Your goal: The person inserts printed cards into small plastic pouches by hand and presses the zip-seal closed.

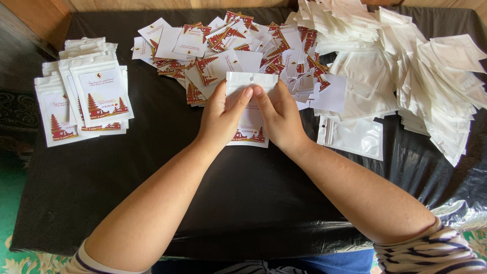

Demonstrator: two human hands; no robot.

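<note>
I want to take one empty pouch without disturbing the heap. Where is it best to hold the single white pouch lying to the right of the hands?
Probably take the single white pouch at its lower right corner, coming from the near side. It lies flat on the black table cover, and that corner looks free; its upper edge sits against the white pouch heap.

Left hand (pixel 221 117): bare, no rings, no glove, nails short and plain.
Right hand (pixel 278 116): bare, no rings, no watch at the wrist behind it.
Forearms: 2, both uncovered from the wrists back to near the elbows.
Right sleeve (pixel 431 251): well behind the right hand, striped cloth, white with thin dark bands, bunched at the elbow.
Left sleeve (pixel 83 264): well behind the left hand, same white cloth with dark stripes, only its edge showing.
Legwear (pixel 340 263): blue fabric, seen between the 2 elbows.
</note>
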